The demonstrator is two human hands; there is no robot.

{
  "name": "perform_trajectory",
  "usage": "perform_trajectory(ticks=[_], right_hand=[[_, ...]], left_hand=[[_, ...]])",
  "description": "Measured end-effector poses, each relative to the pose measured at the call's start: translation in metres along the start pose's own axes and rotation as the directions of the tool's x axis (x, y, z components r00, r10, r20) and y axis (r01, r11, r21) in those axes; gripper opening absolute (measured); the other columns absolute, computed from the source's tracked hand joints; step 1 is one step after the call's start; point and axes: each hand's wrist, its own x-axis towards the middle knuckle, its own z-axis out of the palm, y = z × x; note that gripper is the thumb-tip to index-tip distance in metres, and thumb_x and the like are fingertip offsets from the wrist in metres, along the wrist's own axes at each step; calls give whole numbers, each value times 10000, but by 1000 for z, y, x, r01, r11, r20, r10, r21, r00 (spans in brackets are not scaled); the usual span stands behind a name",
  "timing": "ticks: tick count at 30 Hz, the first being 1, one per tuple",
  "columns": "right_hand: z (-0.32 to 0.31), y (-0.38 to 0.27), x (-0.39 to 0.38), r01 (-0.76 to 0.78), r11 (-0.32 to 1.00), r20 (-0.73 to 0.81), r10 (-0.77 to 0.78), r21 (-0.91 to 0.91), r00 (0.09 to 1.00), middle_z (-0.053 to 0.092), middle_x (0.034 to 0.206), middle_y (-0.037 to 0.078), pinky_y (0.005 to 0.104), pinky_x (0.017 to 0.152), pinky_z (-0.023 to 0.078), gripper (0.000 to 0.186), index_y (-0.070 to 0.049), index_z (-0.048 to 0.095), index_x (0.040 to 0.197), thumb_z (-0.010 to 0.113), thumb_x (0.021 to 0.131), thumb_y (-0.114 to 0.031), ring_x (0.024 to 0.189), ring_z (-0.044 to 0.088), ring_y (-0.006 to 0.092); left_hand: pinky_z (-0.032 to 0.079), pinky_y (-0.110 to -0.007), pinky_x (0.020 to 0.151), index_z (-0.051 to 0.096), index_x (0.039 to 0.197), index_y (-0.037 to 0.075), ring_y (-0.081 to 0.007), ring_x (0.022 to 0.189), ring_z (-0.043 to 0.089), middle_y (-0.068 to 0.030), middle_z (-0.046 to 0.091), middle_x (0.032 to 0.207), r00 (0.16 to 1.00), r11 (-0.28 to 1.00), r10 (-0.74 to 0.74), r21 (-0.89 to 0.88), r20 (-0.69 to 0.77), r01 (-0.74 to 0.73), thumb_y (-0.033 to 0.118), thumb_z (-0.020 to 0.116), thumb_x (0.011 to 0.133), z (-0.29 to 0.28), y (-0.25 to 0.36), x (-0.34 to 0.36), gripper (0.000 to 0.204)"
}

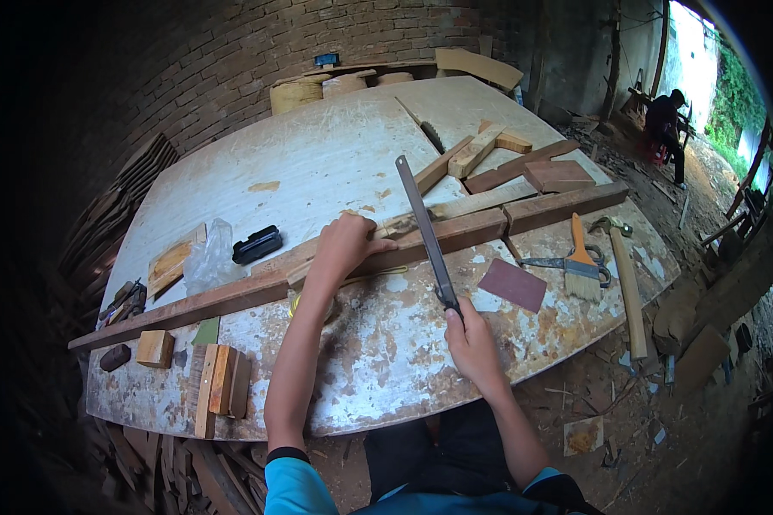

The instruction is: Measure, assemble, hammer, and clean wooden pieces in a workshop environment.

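Note:
My right hand [474,345] is closed round the dark handle of a saw-like tool [423,219] with a long, narrow, flat blade; its teeth are too fine to make out. The blade points away from me and passes over a long brown wooden beam [468,233]. My left hand [345,245] grips the wood to the left of the blade, its thumb along the near side. A lighter wooden strip [481,202] lies along the beam's far side. Partly behind my left forearm is a yellow tape measure [297,303]. Right of the tool lies a reddish sandpaper sheet [513,285].
A paintbrush [582,266] and a hammer [629,296] lie at the right. Wood blocks [223,382], a clear plastic bag [209,257] and a black case [258,245] are at the left. Offcuts [477,150] lie farther back. A person [664,129] sits beyond the table [335,163].

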Motion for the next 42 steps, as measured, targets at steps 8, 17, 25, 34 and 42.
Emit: perform_trajectory(ticks=[8,17,25,34,42], right_hand=[[1,-1,1,-61,998,38,62,-18,997,449,572,30,295,503,377,183,-11,503,1046,413,943,-134,510,450,111],[-1,-30,1,26,965,173,21,-260,985,513,588,188,404,534,407,525,-136,252,1429,401,929,-81,510,537,310],[16,-41,-11,44,844,156,47,-534,987,524,585,255,493,569,405,608,-141,240,1433,426,871,-2,562,564,411],[31,-49,74,127,859,186,-38,-495,982,556,678,281,496,644,458,740,-115,209,1440,471,767,48,686,599,420],[6,-51,-17,95,841,252,50,-533,966,580,831,348,476,705,468,738,-107,221,1440,444,759,68,799,625,411]], left_hand=[[476,-430,608,527,818,33,-339,686,626,-172,616,685,999,979,23,202,35,-29,602,751,548,16,10,-5,668],[499,-384,587,654,702,22,-294,683,660,-148,657,696,992,974,-118,200,40,108,549,807,494,10,20,1,586],[505,-391,621,668,731,30,-288,717,667,-150,667,735,991,975,-126,191,34,118,530,810,506,11,19,-3,566],[509,-391,625,675,764,55,-294,721,663,-147,659,726,997,979,-63,189,-40,70,488,810,518,17,22,1,516],[493,-405,601,654,791,64,-309,708,652,-153,650,726,994,982,-106,154,-31,109,504,791,528,22,6,-4,531]])
